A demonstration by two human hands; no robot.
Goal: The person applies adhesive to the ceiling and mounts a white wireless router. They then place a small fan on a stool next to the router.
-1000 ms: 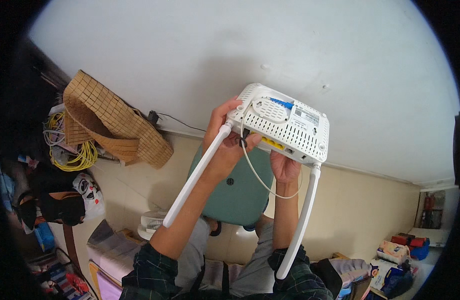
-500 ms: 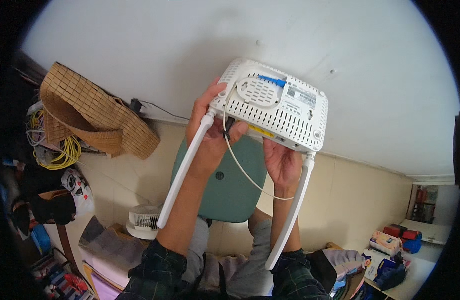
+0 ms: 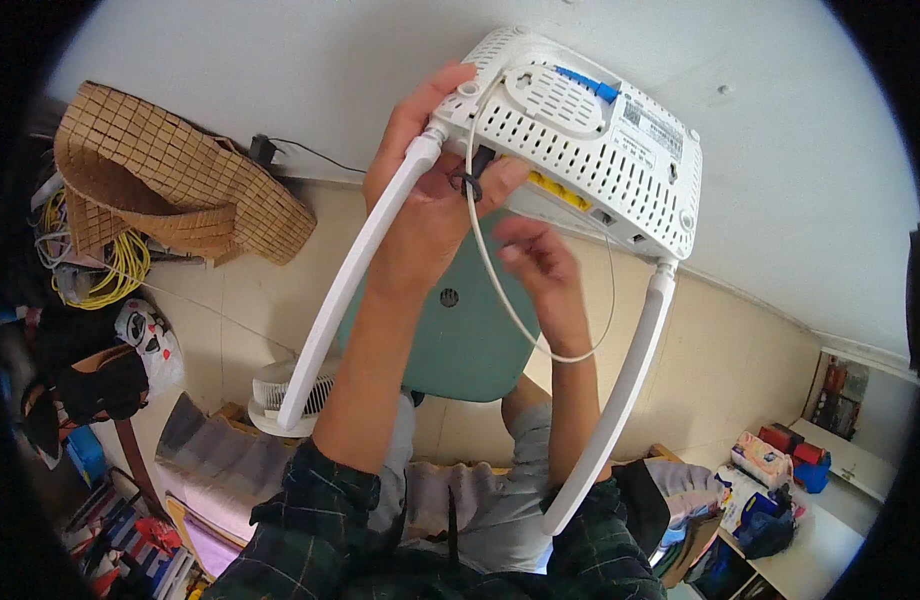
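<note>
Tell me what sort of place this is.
Probably a lived-in room in a home: there's a green stool on a tiled floor, a white fan, and a curled bamboo mat near the wall.

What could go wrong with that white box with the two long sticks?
Two things, maybe. The white router could tip or slip, because only the left hand grips it, at one end, while the right hand is off it. And the thin white cable hangs in a loop by the right forearm, so it might snag and get tugged.
</note>
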